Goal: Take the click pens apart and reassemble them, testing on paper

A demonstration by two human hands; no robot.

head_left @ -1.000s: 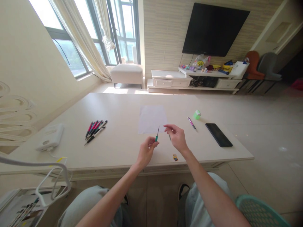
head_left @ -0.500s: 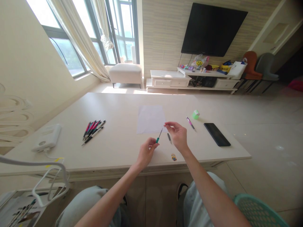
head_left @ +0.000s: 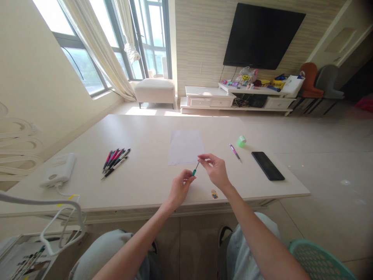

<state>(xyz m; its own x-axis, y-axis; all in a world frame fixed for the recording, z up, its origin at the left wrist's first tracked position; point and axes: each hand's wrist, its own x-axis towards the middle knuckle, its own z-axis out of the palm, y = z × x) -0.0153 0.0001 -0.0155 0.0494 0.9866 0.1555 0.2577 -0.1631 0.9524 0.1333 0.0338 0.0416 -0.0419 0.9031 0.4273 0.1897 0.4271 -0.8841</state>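
My left hand [head_left: 180, 187] pinches a green pen part [head_left: 194, 172] near the table's front edge. From that part a thin dark rod [head_left: 197, 165], which looks like a refill, points up and to the right. At its upper tip my right hand [head_left: 216, 169] has thumb and forefinger pinched together. Whatever lies between those fingers is too small to make out. Just beyond both hands lies a sheet of white paper [head_left: 185, 146]. A small cartoon sticker [head_left: 214, 194] is on the table below my right hand.
On the white table [head_left: 145, 132], several pens [head_left: 115, 161] lie bunched at left, near a white power adapter [head_left: 61, 170] with a cable. To the right are a purple pen [head_left: 235, 153], a green tape roll [head_left: 241, 141] and a black phone [head_left: 267, 166]. A green basket [head_left: 317, 258] stands lower right.
My right hand has moved left and slightly down, bringing its fingertips to the rod's tip. It now covers the short dark pen piece that lay beside it. My left hand stays put.
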